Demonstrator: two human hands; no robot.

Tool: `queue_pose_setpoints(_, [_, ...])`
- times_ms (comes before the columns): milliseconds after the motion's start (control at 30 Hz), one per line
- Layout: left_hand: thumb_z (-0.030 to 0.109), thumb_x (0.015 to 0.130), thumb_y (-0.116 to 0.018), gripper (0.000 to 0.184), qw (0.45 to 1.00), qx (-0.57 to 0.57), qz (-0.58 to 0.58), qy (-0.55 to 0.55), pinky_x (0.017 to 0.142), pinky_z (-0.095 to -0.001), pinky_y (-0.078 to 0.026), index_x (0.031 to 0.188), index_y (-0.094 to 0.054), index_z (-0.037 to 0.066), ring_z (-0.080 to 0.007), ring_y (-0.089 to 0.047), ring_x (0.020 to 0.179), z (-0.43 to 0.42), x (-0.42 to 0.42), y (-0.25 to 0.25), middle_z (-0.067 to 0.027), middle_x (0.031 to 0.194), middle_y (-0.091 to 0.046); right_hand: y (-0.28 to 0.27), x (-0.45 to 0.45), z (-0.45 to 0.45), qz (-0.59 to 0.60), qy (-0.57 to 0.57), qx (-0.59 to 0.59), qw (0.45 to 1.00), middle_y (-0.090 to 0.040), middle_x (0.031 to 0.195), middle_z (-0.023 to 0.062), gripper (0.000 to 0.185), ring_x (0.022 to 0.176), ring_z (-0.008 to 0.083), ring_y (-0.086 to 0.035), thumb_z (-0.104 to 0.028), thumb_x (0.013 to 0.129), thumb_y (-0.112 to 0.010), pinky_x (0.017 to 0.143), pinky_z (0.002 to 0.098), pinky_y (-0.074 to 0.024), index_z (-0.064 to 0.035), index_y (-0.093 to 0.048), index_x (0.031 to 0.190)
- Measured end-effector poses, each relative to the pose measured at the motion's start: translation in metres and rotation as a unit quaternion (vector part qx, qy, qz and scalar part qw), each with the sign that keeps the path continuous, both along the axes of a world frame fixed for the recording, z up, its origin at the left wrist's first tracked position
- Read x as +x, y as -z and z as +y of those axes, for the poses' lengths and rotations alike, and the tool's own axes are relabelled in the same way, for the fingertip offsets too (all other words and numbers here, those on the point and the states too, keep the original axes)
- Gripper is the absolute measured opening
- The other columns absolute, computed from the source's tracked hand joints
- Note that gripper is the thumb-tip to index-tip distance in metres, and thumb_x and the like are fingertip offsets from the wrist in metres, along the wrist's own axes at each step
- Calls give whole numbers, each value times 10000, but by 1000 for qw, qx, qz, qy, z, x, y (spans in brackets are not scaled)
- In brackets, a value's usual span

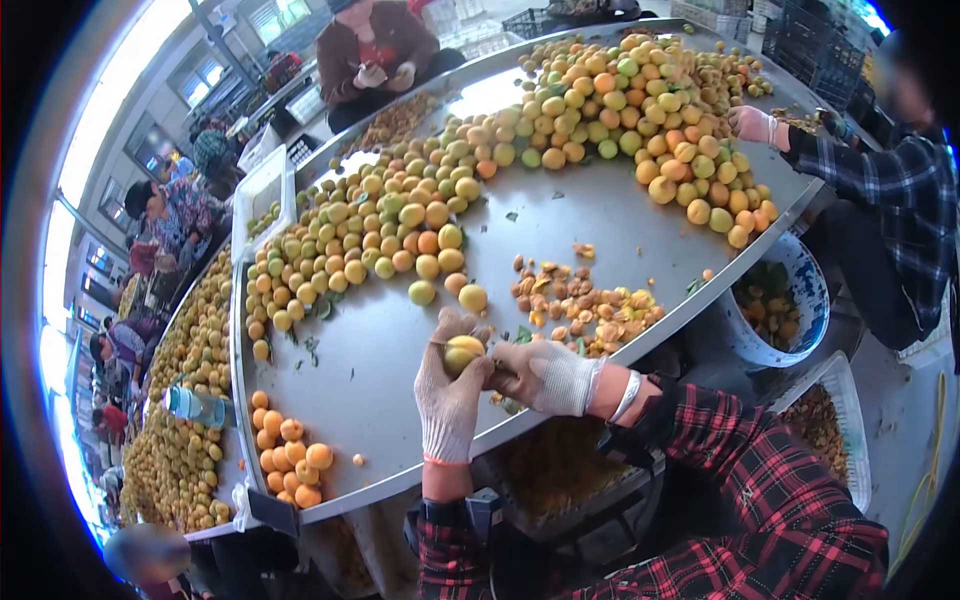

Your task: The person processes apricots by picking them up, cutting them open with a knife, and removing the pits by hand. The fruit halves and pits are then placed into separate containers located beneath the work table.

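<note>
My left hand (447, 395), in a worn white knit glove, is closed around a yellow-green apricot (463, 353) above the near edge of the metal table (420, 335). Right beside it, my gloved right hand (550, 377) has its fingers pinched together against the fruit. Whatever those fingers may hold is hidden. Just beyond my hands lies a heap of apricot pits and torn flesh (590, 310). Two loose apricots, one of them a yellow apricot (473, 298), rest close past my left fingertips.
A long pile of whole apricots (400, 215) crosses the table, with riper orange apricots (290, 460) at its left corner. A blue-and-white bucket (815, 310) and a white crate (850, 430) stand at the right. Co-workers sit around; one gloved hand (753, 124) reaches in at right.
</note>
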State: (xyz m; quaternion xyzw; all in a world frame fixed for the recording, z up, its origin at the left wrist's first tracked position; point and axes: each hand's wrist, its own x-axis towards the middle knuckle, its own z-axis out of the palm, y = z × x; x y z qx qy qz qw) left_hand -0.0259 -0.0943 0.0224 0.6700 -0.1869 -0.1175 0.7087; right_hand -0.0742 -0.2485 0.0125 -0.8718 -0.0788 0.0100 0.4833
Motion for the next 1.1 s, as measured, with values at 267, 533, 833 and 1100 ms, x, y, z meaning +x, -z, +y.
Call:
queue_pose_setpoints(267, [363, 960, -599, 620, 942, -273, 174, 86, 1038, -432, -444, 1364, -425, -75, -312, -566, 1186, 3, -10, 18, -200, 1293, -553, 1, -10, 5, -98, 36, -14, 994, -648, 825, 224, 261, 794, 423, -646, -278, 925, -641, 642, 458, -515, -51, -539, 1007])
queue_pose_setpoints(533, [213, 965, -590, 508, 999, -51, -3, -14, 992, -365, -490, 1353, -447, -82, -303, -588, 1166, 2, -6, -1, -192, 1339, -536, 7, -3, 4, -73, 15, -12, 997, -650, 817, 221, 276, 799, 425, -644, -310, 935, -628, 651, 468, -512, -60, -549, 1020])
queue_pose_setpoints(833, [394, 987, -523, 593, 941, -268, 184, 89, 796, -382, -592, 1326, -460, -88, -311, -610, 1126, 0, -8, 14, -229, 1264, -584, 6, -9, 9, -138, 53, 11, 989, -633, 795, 227, 263, 773, 446, -626, -312, 926, -637, 634, 482, -506, -71, -537, 960])
queue_pose_setpoints(1100, [-96, 877, -576, 531, 998, 41, -42, -18, 932, -323, -539, 1379, -409, -57, -274, -572, 1218, 0, 0, 7, -162, 1359, -511, 12, -2, 10, -106, 62, -69, 990, -623, 770, 229, 204, 748, 447, -621, -242, 904, -661, 596, 490, -494, -86, -554, 980])
